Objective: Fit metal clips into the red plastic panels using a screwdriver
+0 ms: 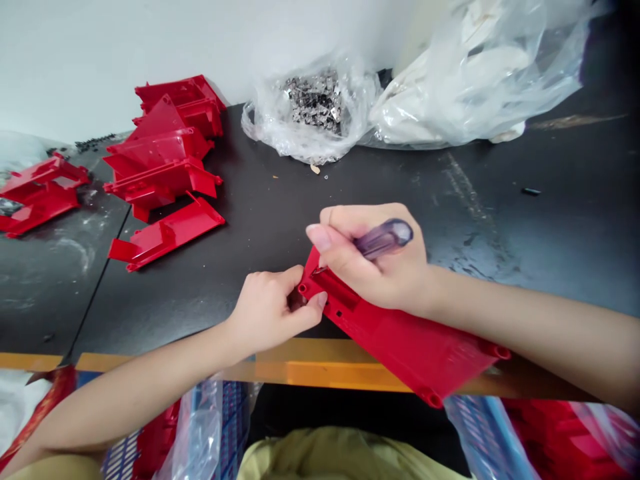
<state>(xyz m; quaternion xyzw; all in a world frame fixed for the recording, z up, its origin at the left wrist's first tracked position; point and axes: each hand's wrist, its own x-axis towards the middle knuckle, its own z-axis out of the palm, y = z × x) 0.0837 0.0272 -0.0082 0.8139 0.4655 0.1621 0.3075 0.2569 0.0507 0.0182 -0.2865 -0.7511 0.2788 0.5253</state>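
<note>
Red part [415, 347] lies obliquely across the bench's [265, 220] front edge, long axis running far-left to near-right, near end overhanging. Left hand [267, 310] pinches the far end; right hand [393, 273] grips a purple-handled tool [383, 240] there. Bench surface extends rightward, bearing a small black piece [531, 191]. Stacked red parts [167, 150] stand left; bagged metal pieces [315, 100] beyond.

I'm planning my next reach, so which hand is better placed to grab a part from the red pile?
Probably your left hand: it is nearer the pile and holds just one end of the panel, while your right hand grips a tool above it.
</note>
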